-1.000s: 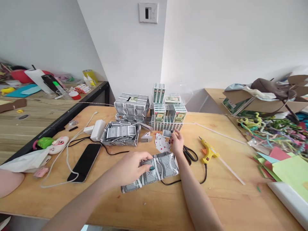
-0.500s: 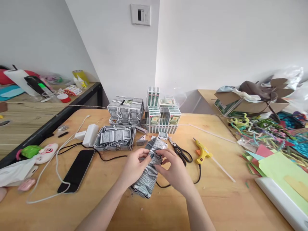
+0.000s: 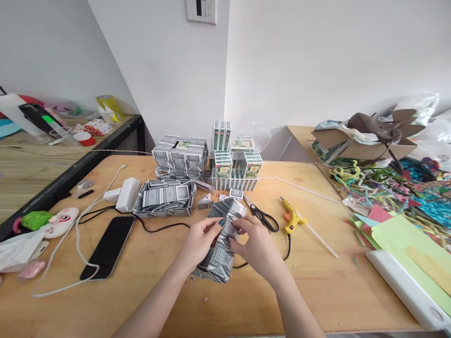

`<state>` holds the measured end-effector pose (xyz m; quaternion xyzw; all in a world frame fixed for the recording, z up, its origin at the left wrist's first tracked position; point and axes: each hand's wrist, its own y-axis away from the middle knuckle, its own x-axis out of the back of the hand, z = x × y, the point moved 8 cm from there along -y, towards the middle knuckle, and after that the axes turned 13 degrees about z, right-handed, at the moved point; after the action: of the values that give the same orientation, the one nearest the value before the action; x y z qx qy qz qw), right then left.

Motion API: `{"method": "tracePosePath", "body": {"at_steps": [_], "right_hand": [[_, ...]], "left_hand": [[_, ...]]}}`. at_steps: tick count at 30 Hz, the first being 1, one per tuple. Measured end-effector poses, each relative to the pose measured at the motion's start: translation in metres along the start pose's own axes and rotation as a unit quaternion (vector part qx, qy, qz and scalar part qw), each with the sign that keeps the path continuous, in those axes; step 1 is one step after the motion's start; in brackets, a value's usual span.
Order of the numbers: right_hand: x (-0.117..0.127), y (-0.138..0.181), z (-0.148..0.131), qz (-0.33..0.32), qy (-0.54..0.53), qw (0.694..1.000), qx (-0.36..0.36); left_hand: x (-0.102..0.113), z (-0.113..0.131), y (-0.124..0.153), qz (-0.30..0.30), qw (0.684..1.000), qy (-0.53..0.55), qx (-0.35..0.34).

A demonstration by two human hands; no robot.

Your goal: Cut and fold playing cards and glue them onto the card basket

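A box built from folded playing cards (image 3: 220, 257), grey and white patterned, is held tilted above the front middle of the table. My left hand (image 3: 199, 239) grips its left wall, thumb on the upper edge. My right hand (image 3: 256, 241) pinches the right wall with thumb and fingers. Part of the box's hollow inside shows between the hands. Just beyond it lie a few loose cards (image 3: 236, 193) and a small folded card piece (image 3: 205, 202). Black-handled scissors (image 3: 264, 217) and a yellow glue gun (image 3: 293, 216) lie to the right of my right hand.
Behind stand a card box filled with folded cards (image 3: 165, 197), stacked card boxes (image 3: 181, 155) and card packs (image 3: 236, 164). At left are a phone (image 3: 109, 249), a white adapter (image 3: 128, 194) and cables. Coloured paper (image 3: 405, 244) and pipe cleaners (image 3: 384, 183) lie at right.
The card box has turned in my hands, so its open inside shows more. My right hand has shifted slightly along its wall. The whole view has moved a little.
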<state>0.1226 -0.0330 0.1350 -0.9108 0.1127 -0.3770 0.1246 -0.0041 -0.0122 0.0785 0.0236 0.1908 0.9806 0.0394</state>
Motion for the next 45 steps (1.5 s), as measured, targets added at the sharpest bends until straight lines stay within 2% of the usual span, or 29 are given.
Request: {"method": "tracePosePath", "body": {"at_steps": [4,8,16,21,23,24,26,28,30,33,36,40,45], "right_hand": [[0.002,0.0,-0.003,0.004,0.037,0.999,0.038],[0.003,0.002,0.0,-0.008,0.02,0.998,0.056],[0.012,0.034,0.016,0.118,-0.088,0.989,-0.015],[0.045,0.044,0.023,0.168,-0.13,0.977,-0.004],[0.064,0.047,0.03,0.183,-0.132,0.974,-0.008],[0.072,0.048,0.034,0.188,-0.12,0.975,-0.01],[0.082,0.051,0.041,0.179,-0.073,0.981,-0.018],[0.085,0.055,0.047,0.162,-0.023,0.986,-0.03],[0.084,0.059,0.051,0.152,0.006,0.988,-0.04],[0.08,0.062,0.053,0.154,0.012,0.987,-0.041],[0.08,0.064,0.053,0.157,0.015,0.987,-0.04],[0.083,0.068,0.055,0.153,0.016,0.987,-0.048],[0.083,0.07,0.056,0.15,0.013,0.987,-0.054]], "left_hand": [[-0.002,0.002,0.001,0.005,1.0,-0.008,-0.006],[-0.005,0.009,0.002,0.002,0.999,-0.027,-0.031],[-0.014,0.017,0.024,-0.042,0.996,-0.044,-0.068],[-0.037,0.041,0.05,-0.129,0.982,-0.057,-0.123],[-0.043,0.048,0.051,-0.154,0.973,-0.092,-0.146],[-0.043,0.05,0.046,-0.147,0.967,-0.127,-0.164],[-0.034,0.053,0.026,-0.079,0.944,-0.236,-0.215],[-0.027,0.057,0.001,0.016,0.887,-0.369,-0.276],[-0.035,0.049,-0.028,0.012,0.827,-0.489,-0.278],[-0.057,0.036,-0.069,-0.039,0.745,-0.617,-0.252],[-0.075,0.035,-0.097,-0.049,0.725,-0.644,-0.239],[-0.084,0.023,-0.112,-0.079,0.695,-0.69,-0.187],[-0.083,0.01,-0.113,-0.083,0.704,-0.683,-0.175]]}}
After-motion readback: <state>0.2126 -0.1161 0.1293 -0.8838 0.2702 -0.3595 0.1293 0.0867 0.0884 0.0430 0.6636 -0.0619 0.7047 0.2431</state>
